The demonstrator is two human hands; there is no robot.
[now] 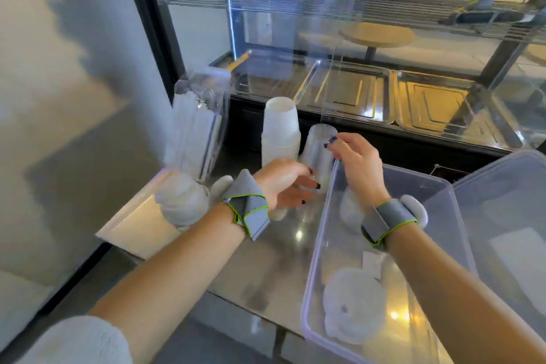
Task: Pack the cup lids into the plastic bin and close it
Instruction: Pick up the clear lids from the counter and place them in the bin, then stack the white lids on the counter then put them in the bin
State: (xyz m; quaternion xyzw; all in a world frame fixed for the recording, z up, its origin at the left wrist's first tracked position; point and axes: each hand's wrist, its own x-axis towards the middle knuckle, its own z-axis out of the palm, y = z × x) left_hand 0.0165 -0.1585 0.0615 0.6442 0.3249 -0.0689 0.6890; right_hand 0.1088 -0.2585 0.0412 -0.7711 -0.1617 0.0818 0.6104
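Nearest the camera, inside the clear plastic bin, a bagged stack of cup lids lies on its side at the near end, a sensible spot since it leaves the far end of the bin free for more. A second pale bundle sits deeper in the bin, half hidden behind the right wrist; it looks like more lids, though blur keeps me from being sure. The bin stands open on the steel tabletop, and its lid rests just to the right, out of the way but close for closing later.

Further on, both hands work at the bin's far left corner. The left hand is curled with fingers partly closed low beside a clear plastic cup standing upside down; whether it grips the cup's base or something beneath it I cannot tell. The right hand hovers over the bin's rim, fingertips pinched near the cup's top, and I cannot tell whether they hold anything. My guess is the cup is being shifted aside to clear room.

Left of the hands another bagged bundle waits on the tabletop, probably the next to go in. Behind stand stacked white cups and a clear straw holder.
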